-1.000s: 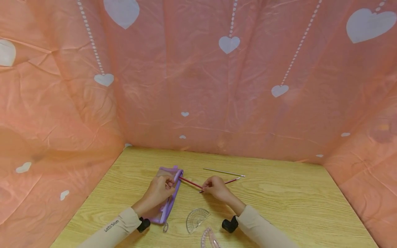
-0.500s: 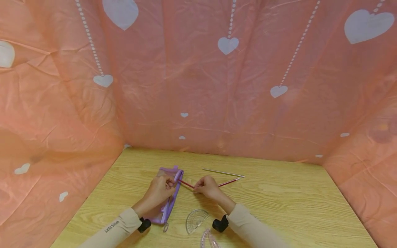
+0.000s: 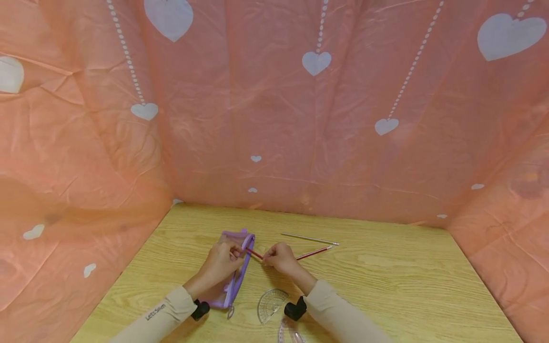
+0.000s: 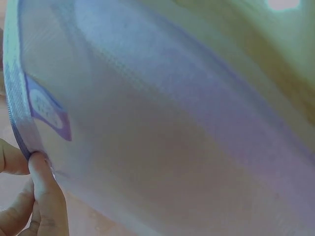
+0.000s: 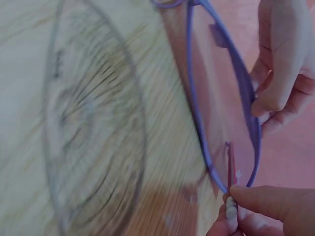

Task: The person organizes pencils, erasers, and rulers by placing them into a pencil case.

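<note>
Wood-grained tabletop, slim pencil partway inside sheer pouch

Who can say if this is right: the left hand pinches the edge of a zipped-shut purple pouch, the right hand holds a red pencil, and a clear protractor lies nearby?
The purple pouch is open, not zipped shut: the right wrist view shows its mouth gaping. The rest holds: left hand pinching its edge, right hand holding a red pencil, clear protractor nearby.
</note>
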